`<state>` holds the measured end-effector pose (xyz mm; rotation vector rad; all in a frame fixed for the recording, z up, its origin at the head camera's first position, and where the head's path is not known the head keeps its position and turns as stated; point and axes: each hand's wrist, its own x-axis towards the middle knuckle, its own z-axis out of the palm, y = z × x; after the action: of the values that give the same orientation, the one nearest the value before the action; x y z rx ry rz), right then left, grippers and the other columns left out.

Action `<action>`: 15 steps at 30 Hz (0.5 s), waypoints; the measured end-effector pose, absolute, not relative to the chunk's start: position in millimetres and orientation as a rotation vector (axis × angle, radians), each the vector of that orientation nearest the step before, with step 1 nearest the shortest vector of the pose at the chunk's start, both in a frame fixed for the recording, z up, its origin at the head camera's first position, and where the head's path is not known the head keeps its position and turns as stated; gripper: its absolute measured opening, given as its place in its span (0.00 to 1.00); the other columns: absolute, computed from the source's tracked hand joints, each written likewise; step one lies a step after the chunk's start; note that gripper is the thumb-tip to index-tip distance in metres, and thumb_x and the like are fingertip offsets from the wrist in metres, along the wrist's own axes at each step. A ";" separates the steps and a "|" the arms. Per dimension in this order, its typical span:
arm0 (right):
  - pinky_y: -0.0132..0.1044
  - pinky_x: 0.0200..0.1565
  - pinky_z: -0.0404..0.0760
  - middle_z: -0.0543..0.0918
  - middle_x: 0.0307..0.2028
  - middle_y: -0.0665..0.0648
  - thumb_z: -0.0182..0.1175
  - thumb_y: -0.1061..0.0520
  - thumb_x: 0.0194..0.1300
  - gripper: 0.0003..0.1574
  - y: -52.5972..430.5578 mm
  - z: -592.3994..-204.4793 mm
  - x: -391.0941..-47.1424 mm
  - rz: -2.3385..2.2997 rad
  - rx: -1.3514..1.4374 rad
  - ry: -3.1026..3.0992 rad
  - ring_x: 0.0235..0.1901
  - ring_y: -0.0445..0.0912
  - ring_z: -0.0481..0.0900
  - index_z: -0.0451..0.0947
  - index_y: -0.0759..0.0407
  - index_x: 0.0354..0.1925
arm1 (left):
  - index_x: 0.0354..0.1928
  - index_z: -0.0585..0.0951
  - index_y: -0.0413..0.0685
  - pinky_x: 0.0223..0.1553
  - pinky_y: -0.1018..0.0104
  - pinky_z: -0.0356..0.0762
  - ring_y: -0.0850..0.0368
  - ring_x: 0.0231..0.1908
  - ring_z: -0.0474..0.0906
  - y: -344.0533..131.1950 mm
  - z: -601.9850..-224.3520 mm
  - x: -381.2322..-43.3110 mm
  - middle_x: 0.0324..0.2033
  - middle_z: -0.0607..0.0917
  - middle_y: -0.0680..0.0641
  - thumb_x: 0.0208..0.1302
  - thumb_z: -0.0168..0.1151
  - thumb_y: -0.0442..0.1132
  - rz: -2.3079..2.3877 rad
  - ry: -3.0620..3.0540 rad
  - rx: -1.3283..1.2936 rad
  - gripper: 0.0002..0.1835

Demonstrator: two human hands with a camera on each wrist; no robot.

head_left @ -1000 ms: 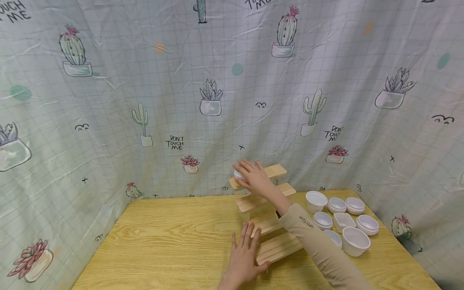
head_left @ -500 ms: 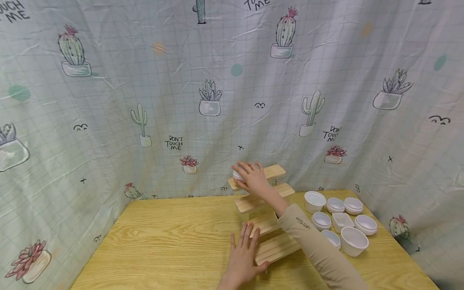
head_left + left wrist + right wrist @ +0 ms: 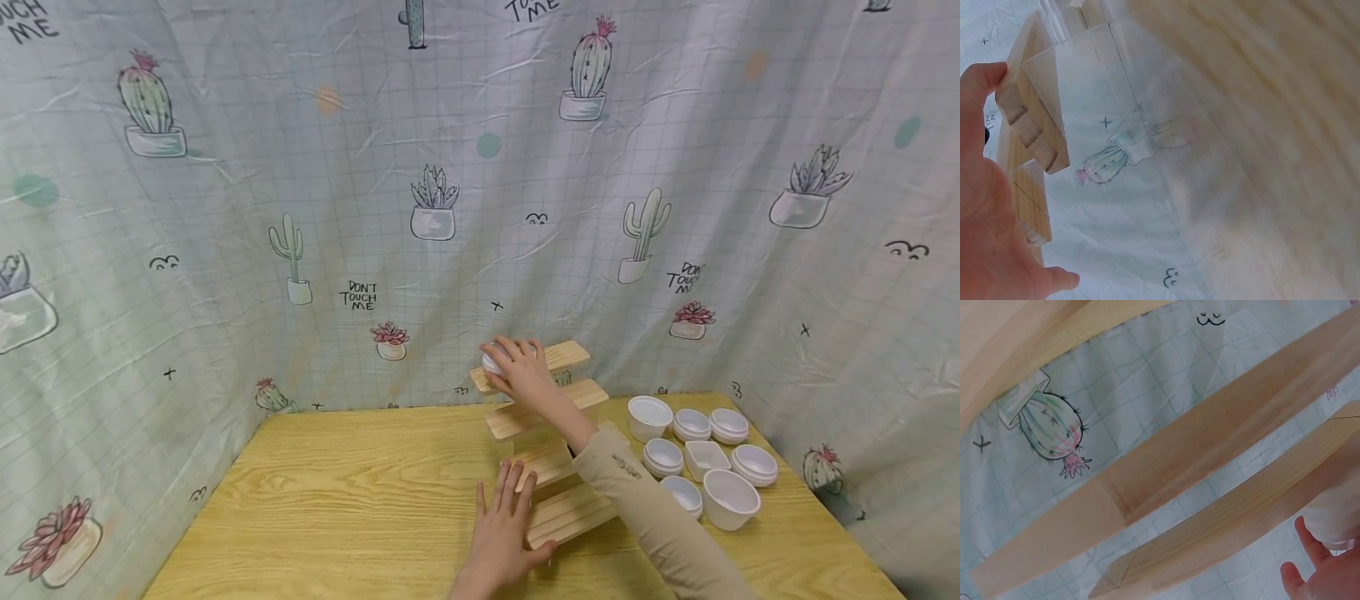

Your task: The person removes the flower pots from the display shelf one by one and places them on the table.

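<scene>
A stepped wooden stand with clear side panels rises from the table in the head view. At the left end of its top step, my right hand holds a small white bowl from above, covering part of it. That white bowl shows at the right edge of the right wrist view, fingertips against its side. Lower down, my left hand lies along the left ends of the bottom steps, fingers straight and spread. In the left wrist view, its thumb touches the edge of a wooden step.
Right of the stand, several white round bowls and a white square dish are grouped on the wooden table. A cactus-print curtain hangs behind and along both sides. My right sleeve crosses in front of the stand.
The head view has shifted slightly. My right hand's fingers have settled a little around the bowl on the top step; the left hand keeps its place on the lower steps.
</scene>
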<state>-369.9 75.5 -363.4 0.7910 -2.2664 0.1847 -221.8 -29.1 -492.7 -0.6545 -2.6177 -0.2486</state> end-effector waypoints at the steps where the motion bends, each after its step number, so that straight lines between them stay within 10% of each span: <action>1: 0.55 0.53 0.63 0.73 0.55 0.58 0.54 0.45 0.61 0.26 75.9 -363.4 -369.3 0.197 0.795 -2.260 0.49 0.56 0.71 0.68 0.48 0.57 | 0.67 0.53 0.54 0.55 0.38 0.58 0.47 0.67 0.49 -29.2 -492.7 -222.0 0.67 0.55 0.46 0.49 0.52 0.68 -0.251 -2.623 -0.656 0.47; 15: 0.54 0.49 0.65 0.75 0.51 0.57 0.57 0.47 0.58 0.26 81.1 -364.3 -362.4 0.195 0.817 -2.182 0.46 0.54 0.72 0.70 0.48 0.55 | 0.68 0.52 0.53 0.55 0.37 0.57 0.47 0.67 0.48 -29.8 -492.0 -221.4 0.67 0.54 0.46 0.50 0.51 0.69 -0.263 -2.633 -0.662 0.47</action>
<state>-362.4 81.1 -364.3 0.8169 -2.1821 0.1948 -221.4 -29.8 -492.0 -0.6620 -2.6330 -0.2631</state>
